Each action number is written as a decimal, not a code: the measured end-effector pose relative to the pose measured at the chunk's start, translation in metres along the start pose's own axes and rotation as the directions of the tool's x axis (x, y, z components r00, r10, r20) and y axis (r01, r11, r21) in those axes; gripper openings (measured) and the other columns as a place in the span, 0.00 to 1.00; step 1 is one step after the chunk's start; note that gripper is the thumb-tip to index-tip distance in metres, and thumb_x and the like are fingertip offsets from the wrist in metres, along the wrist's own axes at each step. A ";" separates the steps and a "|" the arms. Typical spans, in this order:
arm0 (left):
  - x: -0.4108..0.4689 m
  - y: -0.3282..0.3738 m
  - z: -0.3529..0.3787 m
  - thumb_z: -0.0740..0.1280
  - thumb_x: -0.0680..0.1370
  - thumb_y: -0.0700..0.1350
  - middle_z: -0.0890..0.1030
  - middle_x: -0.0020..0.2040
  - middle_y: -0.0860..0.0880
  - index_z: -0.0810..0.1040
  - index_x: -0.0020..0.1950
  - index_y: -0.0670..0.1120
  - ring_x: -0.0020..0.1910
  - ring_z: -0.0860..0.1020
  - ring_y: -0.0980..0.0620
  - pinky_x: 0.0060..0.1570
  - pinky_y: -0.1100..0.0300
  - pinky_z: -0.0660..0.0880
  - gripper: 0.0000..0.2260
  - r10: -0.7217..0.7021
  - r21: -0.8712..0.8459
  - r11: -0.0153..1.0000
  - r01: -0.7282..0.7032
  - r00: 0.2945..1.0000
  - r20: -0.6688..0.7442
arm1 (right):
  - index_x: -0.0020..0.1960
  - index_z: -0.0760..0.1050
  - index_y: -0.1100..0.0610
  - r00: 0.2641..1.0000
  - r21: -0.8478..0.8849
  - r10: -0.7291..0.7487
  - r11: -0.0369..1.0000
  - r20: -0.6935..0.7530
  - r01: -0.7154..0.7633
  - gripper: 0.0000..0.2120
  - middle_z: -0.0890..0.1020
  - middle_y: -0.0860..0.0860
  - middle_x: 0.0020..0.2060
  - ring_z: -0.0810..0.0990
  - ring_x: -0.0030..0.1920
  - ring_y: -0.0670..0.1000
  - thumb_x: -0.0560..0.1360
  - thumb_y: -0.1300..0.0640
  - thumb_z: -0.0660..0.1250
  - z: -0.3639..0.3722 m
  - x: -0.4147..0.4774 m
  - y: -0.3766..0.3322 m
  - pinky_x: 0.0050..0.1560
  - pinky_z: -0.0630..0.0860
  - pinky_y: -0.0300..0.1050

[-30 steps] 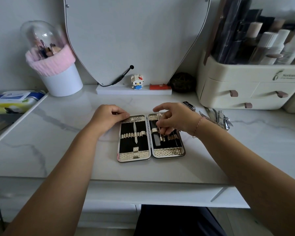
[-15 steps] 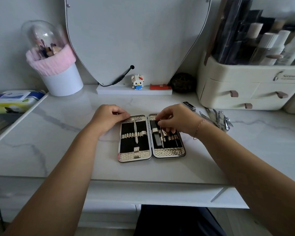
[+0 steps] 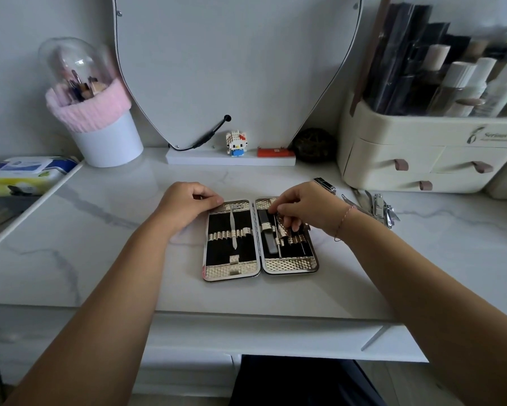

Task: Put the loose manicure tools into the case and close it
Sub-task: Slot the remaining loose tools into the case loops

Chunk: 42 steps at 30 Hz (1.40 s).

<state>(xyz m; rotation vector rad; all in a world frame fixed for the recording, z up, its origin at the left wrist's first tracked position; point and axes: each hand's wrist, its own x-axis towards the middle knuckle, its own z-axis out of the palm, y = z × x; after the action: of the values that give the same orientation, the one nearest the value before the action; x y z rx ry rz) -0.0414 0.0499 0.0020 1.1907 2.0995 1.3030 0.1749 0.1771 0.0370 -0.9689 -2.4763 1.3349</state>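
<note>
The manicure case (image 3: 234, 271) lies flat and open on the marble desk, gold-edged with black lining. One thin metal tool (image 3: 232, 227) sits under the loops of its left half. My left hand (image 3: 187, 205) rests curled against the case's top left corner. My right hand (image 3: 305, 205) hovers over the right half and pinches a thin metal tool (image 3: 278, 235) at its upper end, the shaft lying in the loops beside a dark file (image 3: 268, 235). Several loose tools (image 3: 378, 205) and a nail clipper (image 3: 324, 184) lie to the right of the case.
A cream drawer organiser (image 3: 422, 153) with bottles stands at back right. A heart-shaped mirror (image 3: 234, 54) on a white base, a small figurine (image 3: 236, 143) and a white brush cup (image 3: 103, 133) line the back. A wipes pack (image 3: 23, 174) lies on a left shelf.
My right hand has shifted slightly down and toward the case's middle, seating the thin tool lower into the right half's loops. My left hand has stayed at the top left corner.
</note>
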 end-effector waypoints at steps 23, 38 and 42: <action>-0.001 0.000 0.003 0.75 0.70 0.44 0.83 0.40 0.51 0.83 0.39 0.50 0.41 0.78 0.56 0.46 0.62 0.70 0.02 0.002 -0.006 1.000 -0.002 1.000 -0.008 | 0.34 0.78 0.58 0.909 -0.326 0.036 0.927 -0.415 -0.186 0.09 0.78 0.56 0.19 0.79 0.21 0.53 0.70 0.55 0.70 -0.073 -0.031 0.071 0.34 0.76 0.41; -0.002 0.039 0.026 0.70 0.70 0.58 0.76 0.47 0.54 0.79 0.41 0.56 0.52 0.73 0.55 0.53 0.56 0.69 0.07 0.316 0.205 0.927 -0.314 0.948 0.022 | 0.35 0.80 0.53 0.951 0.081 -0.015 0.996 -0.309 0.042 0.08 0.75 0.48 0.28 0.70 0.32 0.47 0.70 0.50 0.72 -0.054 -0.016 0.026 0.35 0.68 0.39; -0.004 0.070 0.052 0.69 0.67 0.64 0.76 0.48 0.56 0.79 0.45 0.59 0.56 0.70 0.54 0.59 0.51 0.68 0.13 0.294 0.353 0.851 -0.389 0.910 0.292 | 0.38 0.81 0.56 0.970 0.215 0.050 0.977 -0.238 0.002 0.09 0.73 0.51 0.26 0.68 0.28 0.48 0.70 0.50 0.72 -0.037 -0.003 0.013 0.31 0.68 0.40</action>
<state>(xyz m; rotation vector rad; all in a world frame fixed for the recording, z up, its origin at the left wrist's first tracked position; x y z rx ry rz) 0.0285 0.0884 0.0373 1.8716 2.1060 0.8163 0.1987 0.2058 0.0489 -1.0440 -2.0997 1.3653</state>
